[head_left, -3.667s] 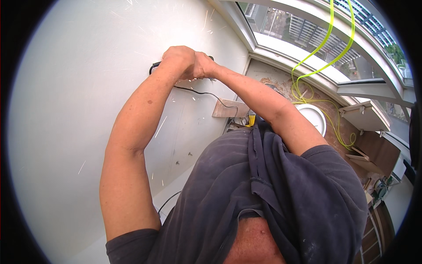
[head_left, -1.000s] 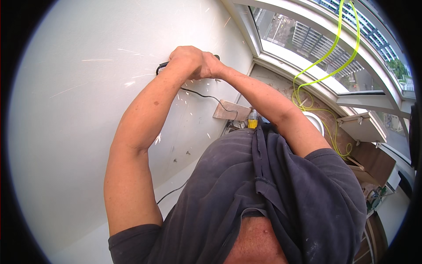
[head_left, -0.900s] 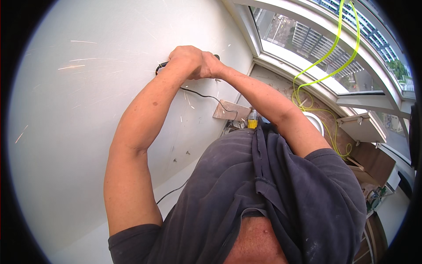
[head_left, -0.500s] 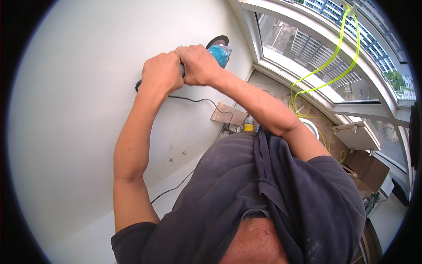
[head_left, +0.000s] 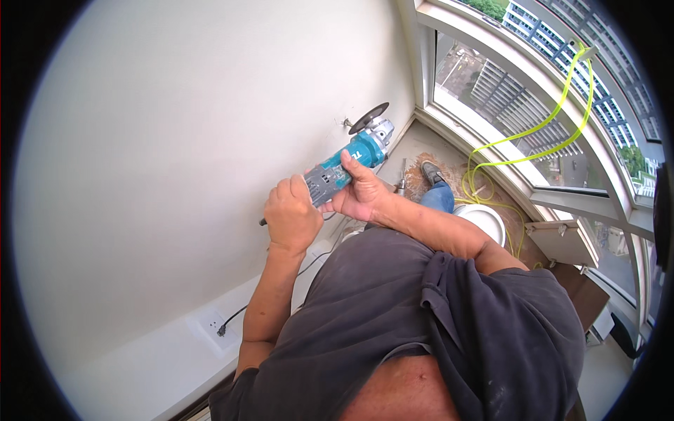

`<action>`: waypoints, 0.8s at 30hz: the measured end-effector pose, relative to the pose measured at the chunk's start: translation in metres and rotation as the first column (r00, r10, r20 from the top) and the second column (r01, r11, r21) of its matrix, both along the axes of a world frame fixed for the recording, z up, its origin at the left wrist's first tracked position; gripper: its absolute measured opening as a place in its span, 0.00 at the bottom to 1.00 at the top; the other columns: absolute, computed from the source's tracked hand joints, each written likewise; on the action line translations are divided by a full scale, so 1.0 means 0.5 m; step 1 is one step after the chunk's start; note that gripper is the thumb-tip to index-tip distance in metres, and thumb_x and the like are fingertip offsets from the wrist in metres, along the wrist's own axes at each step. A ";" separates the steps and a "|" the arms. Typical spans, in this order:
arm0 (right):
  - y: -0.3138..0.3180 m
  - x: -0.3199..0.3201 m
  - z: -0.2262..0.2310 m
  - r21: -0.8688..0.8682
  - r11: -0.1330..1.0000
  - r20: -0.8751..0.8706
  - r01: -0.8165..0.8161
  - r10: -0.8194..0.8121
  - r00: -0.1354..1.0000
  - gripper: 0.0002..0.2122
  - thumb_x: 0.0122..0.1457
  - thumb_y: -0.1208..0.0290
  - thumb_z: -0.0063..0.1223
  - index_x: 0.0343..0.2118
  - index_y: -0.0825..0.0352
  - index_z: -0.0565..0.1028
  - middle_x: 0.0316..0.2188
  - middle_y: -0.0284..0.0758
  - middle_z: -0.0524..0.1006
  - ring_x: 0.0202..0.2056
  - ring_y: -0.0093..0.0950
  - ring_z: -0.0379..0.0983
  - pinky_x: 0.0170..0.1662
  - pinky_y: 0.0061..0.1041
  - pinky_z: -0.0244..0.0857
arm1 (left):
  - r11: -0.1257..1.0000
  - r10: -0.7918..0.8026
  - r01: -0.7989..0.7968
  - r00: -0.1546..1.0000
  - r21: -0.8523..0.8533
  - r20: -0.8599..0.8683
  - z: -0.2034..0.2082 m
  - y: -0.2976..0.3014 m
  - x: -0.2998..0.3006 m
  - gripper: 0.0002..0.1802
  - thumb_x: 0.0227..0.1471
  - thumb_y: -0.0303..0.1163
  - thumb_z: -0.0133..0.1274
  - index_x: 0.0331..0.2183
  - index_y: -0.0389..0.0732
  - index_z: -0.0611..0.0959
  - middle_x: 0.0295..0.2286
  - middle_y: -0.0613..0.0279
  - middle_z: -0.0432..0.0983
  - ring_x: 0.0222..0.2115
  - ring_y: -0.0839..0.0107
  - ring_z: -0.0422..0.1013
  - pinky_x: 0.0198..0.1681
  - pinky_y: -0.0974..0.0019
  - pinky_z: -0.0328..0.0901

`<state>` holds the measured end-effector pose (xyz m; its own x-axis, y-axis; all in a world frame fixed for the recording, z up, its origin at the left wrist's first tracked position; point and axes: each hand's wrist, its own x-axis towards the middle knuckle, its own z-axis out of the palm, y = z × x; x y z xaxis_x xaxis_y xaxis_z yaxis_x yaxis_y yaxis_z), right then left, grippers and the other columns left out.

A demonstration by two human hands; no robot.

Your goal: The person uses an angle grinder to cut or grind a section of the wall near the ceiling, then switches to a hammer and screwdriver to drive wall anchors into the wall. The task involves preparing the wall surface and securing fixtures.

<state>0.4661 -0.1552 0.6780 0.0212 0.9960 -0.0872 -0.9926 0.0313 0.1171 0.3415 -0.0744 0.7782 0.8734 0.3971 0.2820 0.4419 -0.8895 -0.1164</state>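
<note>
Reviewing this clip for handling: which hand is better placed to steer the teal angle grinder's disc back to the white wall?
Probably the right hand: it grips the teal angle grinder nearer its dark cutting disc, which sits close to the white wall. The left hand holds the rear end by the black cord.

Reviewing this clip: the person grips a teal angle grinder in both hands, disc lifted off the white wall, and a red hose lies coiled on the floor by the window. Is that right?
Not quite: the hose is bright yellow-green, not red, as the head view shows. The rest stands: the left hand and right hand both hold the teal angle grinder, its disc off the white wall, and the hose lies coiled by the window.
</note>
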 end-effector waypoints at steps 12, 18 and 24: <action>0.024 -0.022 -0.103 -0.421 0.905 0.041 -0.067 0.093 0.995 0.16 0.57 0.62 0.68 0.44 0.60 0.74 0.45 0.43 0.81 0.47 0.43 0.80 0.53 0.60 0.71 | 0.928 0.285 -0.294 0.956 -0.230 -0.073 -0.131 -0.033 -0.093 0.32 0.32 0.30 0.72 0.41 0.38 0.76 0.36 0.50 0.74 0.36 0.47 0.74 0.39 0.48 0.70; 0.046 -0.008 -0.119 -0.391 0.897 0.024 -0.208 0.236 0.971 0.17 0.55 0.66 0.67 0.45 0.64 0.75 0.46 0.38 0.81 0.47 0.36 0.80 0.54 0.47 0.73 | 0.804 0.411 -0.520 0.837 -0.288 -0.362 -0.111 -0.015 -0.060 0.32 0.34 0.34 0.73 0.42 0.37 0.76 0.37 0.48 0.76 0.38 0.45 0.74 0.41 0.46 0.70; 0.080 -0.001 -0.134 -0.320 0.907 0.008 -0.275 0.293 0.956 0.17 0.56 0.69 0.67 0.47 0.65 0.75 0.47 0.37 0.80 0.49 0.35 0.78 0.57 0.46 0.71 | 0.679 0.420 -0.651 0.724 -0.340 -0.548 -0.100 0.032 -0.029 0.31 0.34 0.32 0.72 0.42 0.37 0.76 0.36 0.46 0.78 0.40 0.45 0.77 0.42 0.46 0.72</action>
